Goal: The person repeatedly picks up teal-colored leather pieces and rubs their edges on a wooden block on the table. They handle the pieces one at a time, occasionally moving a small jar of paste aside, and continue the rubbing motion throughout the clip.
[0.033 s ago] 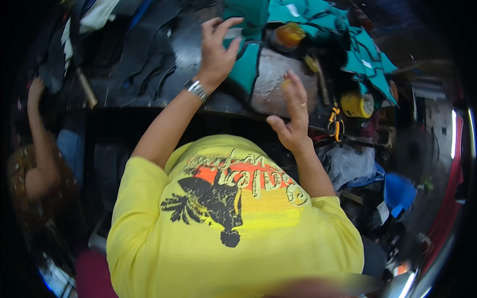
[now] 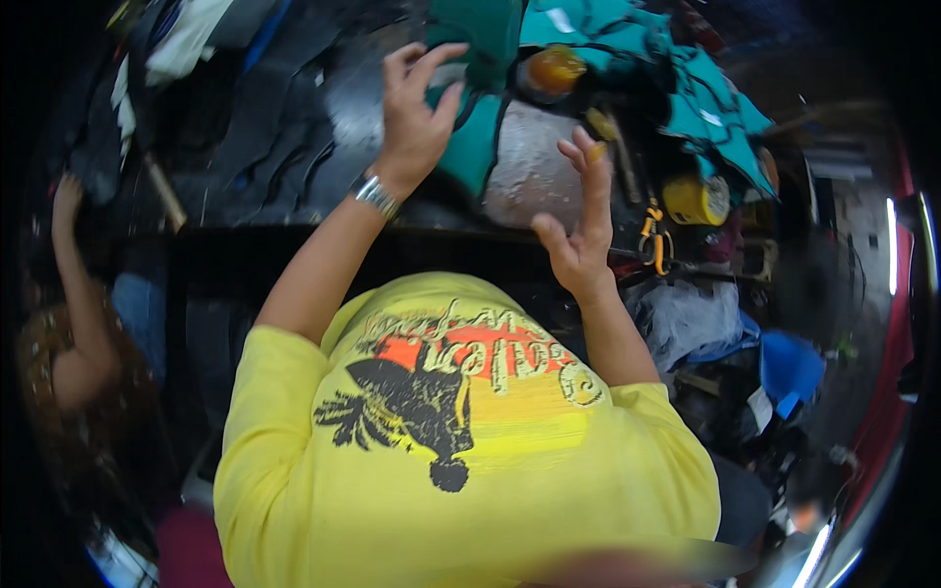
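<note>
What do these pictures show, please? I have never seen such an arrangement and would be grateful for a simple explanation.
There is no machine here: a person works with two bare hands. A fisheye camera on the person's head looks down, so straight edges appear bent.

On the dark table lie teal pieces, a flat brownish slab, a container of amber substance, orange-handled pliers and a yellow tub.

The left hand, fingers spread, is over the teal pieces; contact is unclear. The right hand is open beside the slab. Neither hand visibly grips anything. At the left, another person's arm reaches up.
</note>
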The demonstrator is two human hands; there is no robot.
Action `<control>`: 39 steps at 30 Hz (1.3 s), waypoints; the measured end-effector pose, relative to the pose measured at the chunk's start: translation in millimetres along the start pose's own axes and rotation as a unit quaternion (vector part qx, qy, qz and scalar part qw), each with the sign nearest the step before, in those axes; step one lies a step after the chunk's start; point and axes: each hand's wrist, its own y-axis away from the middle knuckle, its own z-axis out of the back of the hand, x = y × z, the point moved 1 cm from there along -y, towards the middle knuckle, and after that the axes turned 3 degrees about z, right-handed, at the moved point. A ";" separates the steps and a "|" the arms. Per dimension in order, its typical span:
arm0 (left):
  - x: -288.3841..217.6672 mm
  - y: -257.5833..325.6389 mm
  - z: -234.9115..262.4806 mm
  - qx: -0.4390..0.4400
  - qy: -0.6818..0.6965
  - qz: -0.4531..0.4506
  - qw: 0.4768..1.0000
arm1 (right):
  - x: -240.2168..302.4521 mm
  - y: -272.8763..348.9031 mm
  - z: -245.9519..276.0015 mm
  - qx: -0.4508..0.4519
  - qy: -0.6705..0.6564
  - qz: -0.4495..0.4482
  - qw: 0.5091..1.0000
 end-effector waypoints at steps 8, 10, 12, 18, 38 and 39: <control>-78.7 17.8 -5.2 0.194 0.120 -0.104 0.968 | -20.7 -36.4 -2.9 -0.166 -0.171 -0.134 0.962; -82.1 18.7 -3.3 0.207 0.145 -0.058 0.966 | -25.6 -41.2 13.8 -0.161 -0.098 -0.115 0.975; -78.8 17.7 2.9 0.189 0.172 -0.031 0.966 | -35.2 -49.0 42.1 -0.174 -0.092 -0.111 0.974; -33.4 10.5 32.5 0.225 0.017 -0.030 0.974 | -98.9 -101.2 179.4 -0.270 0.222 -0.181 0.919; -86.3 3.3 73.7 0.274 0.427 0.109 0.855 | -50.8 -37.5 23.2 -0.123 0.050 -0.122 0.984; -106.4 -2.9 85.2 0.295 0.484 0.079 0.820 | -51.5 -27.4 5.5 -0.106 0.027 -0.120 0.987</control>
